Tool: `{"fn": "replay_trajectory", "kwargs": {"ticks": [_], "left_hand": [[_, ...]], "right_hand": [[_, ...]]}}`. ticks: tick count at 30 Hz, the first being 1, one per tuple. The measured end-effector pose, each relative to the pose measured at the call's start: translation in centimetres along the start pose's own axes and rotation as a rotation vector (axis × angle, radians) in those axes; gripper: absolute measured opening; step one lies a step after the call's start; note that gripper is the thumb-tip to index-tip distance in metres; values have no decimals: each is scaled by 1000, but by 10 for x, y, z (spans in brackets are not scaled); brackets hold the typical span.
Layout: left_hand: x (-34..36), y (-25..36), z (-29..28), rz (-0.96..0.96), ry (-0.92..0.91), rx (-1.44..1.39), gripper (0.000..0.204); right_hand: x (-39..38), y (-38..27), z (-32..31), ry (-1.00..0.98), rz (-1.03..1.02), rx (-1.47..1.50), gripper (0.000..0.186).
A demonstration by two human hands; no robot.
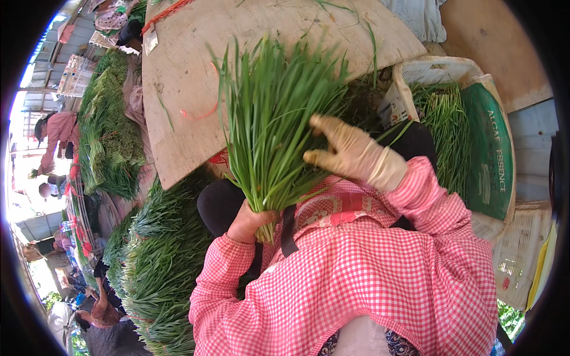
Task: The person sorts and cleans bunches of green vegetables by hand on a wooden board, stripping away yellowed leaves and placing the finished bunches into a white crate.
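Note:
A bunch of long green garlic chives (pixel 276 127) stands upright in front of me, its leaves fanning out toward the top and slightly blurred. My bare left hand (pixel 249 222) is closed around the pale stem ends at the bottom. At the right side of the leaves is my right hand (pixel 353 151), in a pale, worn glove. Its thumb and fingers are spread apart near the leaf edges, and I cannot tell whether the fingertips touch them. Behind the leaves lies a wooden board (pixel 184 113) with a few loose blades on it.
A plastic crate (pixel 436 68) on the right holds more chives (pixel 442 136) beside a green panel. Several bundles (pixel 160 267) are heaped at my left. Red string (pixel 205 113) lies on the board. Another long heap (pixel 107 136) stands farther left, with several people (pixel 59 133) beyond.

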State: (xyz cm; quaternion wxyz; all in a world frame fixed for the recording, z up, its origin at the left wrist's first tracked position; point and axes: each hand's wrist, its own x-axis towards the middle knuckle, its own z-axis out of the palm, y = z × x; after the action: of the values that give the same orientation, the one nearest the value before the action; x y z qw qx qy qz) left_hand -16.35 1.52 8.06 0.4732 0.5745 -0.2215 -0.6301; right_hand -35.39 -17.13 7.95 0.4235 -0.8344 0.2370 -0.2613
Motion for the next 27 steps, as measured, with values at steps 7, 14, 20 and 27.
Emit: {"fn": "replay_trajectory", "kwargs": {"ticks": [7, 14, 20, 27], "left_hand": [[-3, -11, -9, -36, -14, 43, 69], [-14, -1, -6, 13, 124, -188, 52], [-13, -1, -17, 94, 147, -141, 54], [-3, -8, -25, 110, 175, -4, 58]], "right_hand": [[16, 18, -35, -356, 293, -587, 27], [28, 48, -118, -27, 468, -855, 28], [30, 53, -136, 266, 16, -980, 35], [52, -28, -82, 219, -260, -778, 42]]}}
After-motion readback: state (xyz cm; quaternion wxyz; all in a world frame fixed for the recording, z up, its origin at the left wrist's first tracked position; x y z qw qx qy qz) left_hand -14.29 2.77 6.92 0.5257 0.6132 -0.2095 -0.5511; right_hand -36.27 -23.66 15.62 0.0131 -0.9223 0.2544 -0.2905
